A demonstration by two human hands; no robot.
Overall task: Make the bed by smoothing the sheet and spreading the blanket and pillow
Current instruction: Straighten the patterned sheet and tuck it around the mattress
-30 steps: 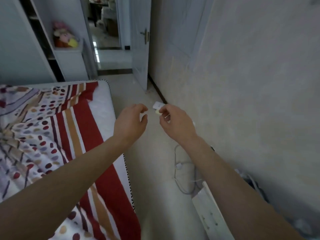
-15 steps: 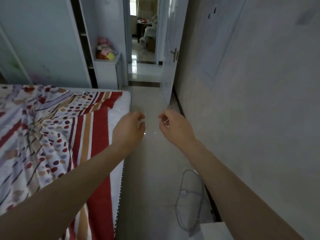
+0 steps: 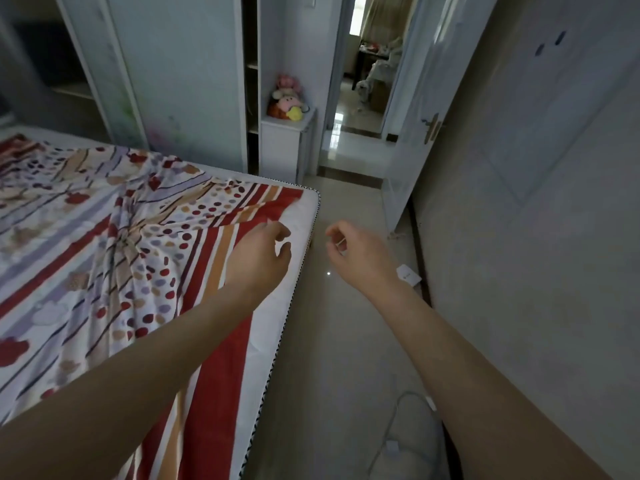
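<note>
A patterned sheet (image 3: 114,237) with red and orange stripes, dots and flowers lies wrinkled on the white mattress (image 3: 304,223) at the left. Its red edge falls short of the mattress's right side and far corner. My left hand (image 3: 259,258) hovers over that striped edge near the corner, fingers curled and apart, holding nothing. My right hand (image 3: 360,258) hangs over the floor beside the bed, fingers loosely curled, empty. No blanket or pillow is in view.
A tiled aisle (image 3: 339,341) runs between bed and right wall (image 3: 536,271). A white cable (image 3: 394,424) and a small white item (image 3: 408,275) lie on the floor. Ahead stand a wardrobe (image 3: 180,81), a small cabinet (image 3: 287,140) with plush toys, and an open door (image 3: 415,126).
The view has lifted and turned left, bringing more of the bed into sight. My left hand has moved from above the floor to over the sheet's striped edge. Both hands stay empty.
</note>
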